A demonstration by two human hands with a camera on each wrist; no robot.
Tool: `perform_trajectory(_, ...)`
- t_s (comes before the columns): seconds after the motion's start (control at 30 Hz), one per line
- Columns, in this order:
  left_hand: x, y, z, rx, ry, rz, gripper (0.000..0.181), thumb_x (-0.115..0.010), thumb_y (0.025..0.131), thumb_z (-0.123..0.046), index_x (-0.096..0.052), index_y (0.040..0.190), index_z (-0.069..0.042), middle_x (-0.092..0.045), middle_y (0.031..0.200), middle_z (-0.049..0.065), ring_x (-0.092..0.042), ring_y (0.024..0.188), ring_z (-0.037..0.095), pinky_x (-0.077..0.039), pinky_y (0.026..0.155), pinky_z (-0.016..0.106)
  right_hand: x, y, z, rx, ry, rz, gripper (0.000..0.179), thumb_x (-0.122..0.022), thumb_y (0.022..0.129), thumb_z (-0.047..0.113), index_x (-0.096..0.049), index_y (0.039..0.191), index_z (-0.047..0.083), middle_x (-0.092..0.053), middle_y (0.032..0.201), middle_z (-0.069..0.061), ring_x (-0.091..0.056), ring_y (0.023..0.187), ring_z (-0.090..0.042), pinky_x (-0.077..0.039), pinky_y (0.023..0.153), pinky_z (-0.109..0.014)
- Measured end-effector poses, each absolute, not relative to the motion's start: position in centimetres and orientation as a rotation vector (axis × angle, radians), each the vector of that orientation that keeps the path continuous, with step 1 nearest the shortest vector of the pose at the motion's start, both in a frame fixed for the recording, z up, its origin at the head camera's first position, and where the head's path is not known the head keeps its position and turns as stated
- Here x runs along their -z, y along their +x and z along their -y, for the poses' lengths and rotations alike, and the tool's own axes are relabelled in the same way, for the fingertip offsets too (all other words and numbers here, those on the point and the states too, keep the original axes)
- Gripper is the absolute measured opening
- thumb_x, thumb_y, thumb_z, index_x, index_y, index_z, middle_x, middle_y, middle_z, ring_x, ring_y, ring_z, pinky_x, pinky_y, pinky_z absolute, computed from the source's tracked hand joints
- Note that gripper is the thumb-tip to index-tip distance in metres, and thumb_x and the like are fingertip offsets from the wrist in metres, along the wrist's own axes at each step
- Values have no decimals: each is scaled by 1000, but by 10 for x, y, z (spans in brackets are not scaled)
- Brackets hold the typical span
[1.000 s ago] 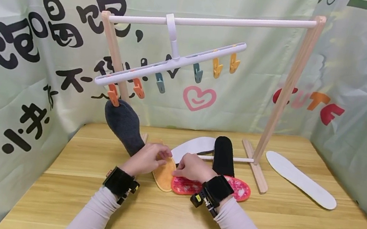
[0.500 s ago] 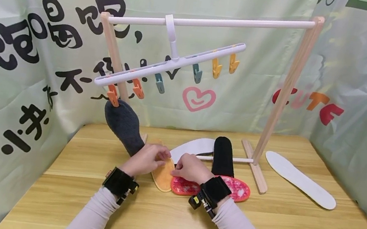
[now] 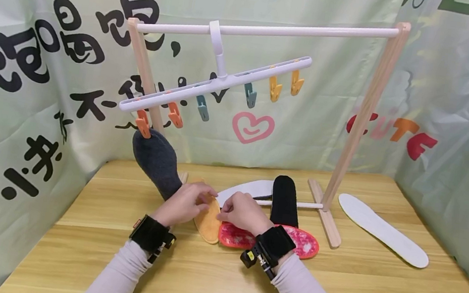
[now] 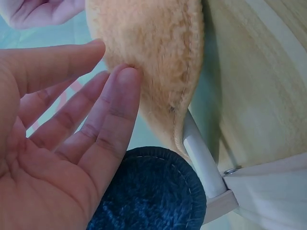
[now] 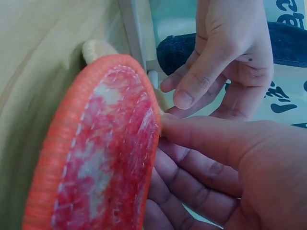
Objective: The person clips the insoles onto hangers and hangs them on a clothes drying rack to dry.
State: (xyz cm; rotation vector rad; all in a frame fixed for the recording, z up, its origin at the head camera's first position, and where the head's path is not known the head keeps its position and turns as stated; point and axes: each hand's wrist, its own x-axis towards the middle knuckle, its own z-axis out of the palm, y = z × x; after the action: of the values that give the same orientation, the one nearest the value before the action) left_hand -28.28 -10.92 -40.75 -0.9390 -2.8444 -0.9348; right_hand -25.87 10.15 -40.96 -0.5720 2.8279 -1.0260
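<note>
A fuzzy orange insole (image 3: 207, 224) stands between the two hands, its front end low by the table. At its edge the right hand (image 3: 245, 213) pinches with thumb and fingers. The left hand (image 3: 183, 204) has relaxed fingers, with fingertips (image 4: 125, 79) against the fuzzy side of the insole. A red-and-white patterned insole (image 3: 307, 244) with a red border lies under the right wrist; up close in the right wrist view it covers part of the orange insole. Behind the left hand, a dark grey insole (image 3: 153, 160) hangs from an orange clip (image 3: 143, 124).
A white hanger (image 3: 221, 83) with orange, teal and yellow clips hangs tilted from the rack's rail (image 3: 277, 32). A black insole (image 3: 285, 201) and a white insole (image 3: 251, 189) lie at the rack's base. Another white insole (image 3: 382, 231) lies right of the rack's upright (image 3: 361, 124).
The right hand has risen slightly at the edge of the orange insole. The left hand keeps almost the same place, and the hanging dark grey insole stays put.
</note>
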Motion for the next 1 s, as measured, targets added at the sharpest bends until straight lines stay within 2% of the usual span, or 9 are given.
perform_trajectory(0.13, 407, -283, 111, 901, -908, 2822, 41, -77, 94, 6, -73, 133, -7, -74, 122, 10, -76, 96, 19, -61, 78, 29, 407, -258, -102, 1049, -591, -2837, 20, -86, 92, 20, -81, 73, 16, -73, 67, 6, -54, 65, -4, -41, 62, -20)
perform_trajectory(0.27, 404, -283, 112, 884, -906, 2799, 44, -77, 94, 6, -73, 135, -8, -74, 123, 10, -76, 95, 18, -60, 78, 28, 404, -259, -102, 1061, -625, -2863, 16, -87, 91, 19, -83, 76, 18, -76, 69, 8, -59, 68, -3, -45, 65, -20)
perform_trajectory(0.4, 403, -283, 112, 867, -942, 2781, 41, -76, 94, 6, -73, 133, -6, -75, 125, 12, -77, 96, 20, -63, 83, 35, 400, -258, -102, 1058, -658, -2887, 14, -87, 90, 19, -83, 77, 18, -75, 69, 10, -60, 69, -2, -46, 66, -20)
perform_trajectory(0.5, 402, -284, 112, 839, -952, 2765, 38, -76, 94, 6, -75, 131, -6, -76, 124, 11, -78, 96, 19, -61, 93, 42, 397, -257, -103, 1064, -674, -2899, 14, -86, 90, 19, -82, 77, 18, -75, 69, 11, -58, 68, -2, -45, 65, -21)
perform_trajectory(0.67, 400, -282, 113, 802, -956, 2734, 34, -77, 93, 6, -77, 126, -6, -77, 119, 9, -78, 95, 18, -61, 93, 44, 394, -255, -102, 1081, -688, -2903, 14, -85, 91, 19, -82, 77, 19, -74, 69, 11, -57, 66, -3, -43, 64, -22)
perform_trajectory(0.7, 399, -282, 113, 799, -960, 2728, 34, -77, 93, 6, -77, 125, -5, -77, 118, 9, -78, 95, 19, -63, 90, 44, 393, -255, -102, 1082, -688, -2903, 14, -85, 91, 19, -82, 77, 19, -74, 69, 11, -57, 66, -3, -43, 64, -22)
perform_trajectory(0.77, 398, -281, 113, 778, -968, 2712, 32, -77, 92, 6, -78, 123, -5, -77, 116, 9, -78, 94, 19, -59, 98, 48, 391, -254, -102, 1089, -681, -2908, 14, -85, 92, 20, -82, 78, 20, -74, 69, 12, -58, 67, -3, -44, 64, -22)
perform_trajectory(0.93, 396, -280, 114, 754, -979, 2688, 29, -77, 92, 7, -80, 118, -5, -76, 114, 9, -76, 93, 20, -61, 94, 44, 386, -252, -101, 1101, -667, -2924, 13, -84, 92, 21, -82, 79, 21, -74, 70, 13, -59, 67, -3, -45, 65, -23)
perform_trajectory(1.0, 394, -280, 114, 748, -978, 2680, 27, -78, 91, 7, -80, 116, -5, -76, 113, 9, -75, 93, 20, -63, 83, 37, 385, -251, -101, 1105, -672, -2930, 12, -84, 93, 20, -83, 80, 21, -74, 70, 13, -60, 67, -3, -47, 66, -23)
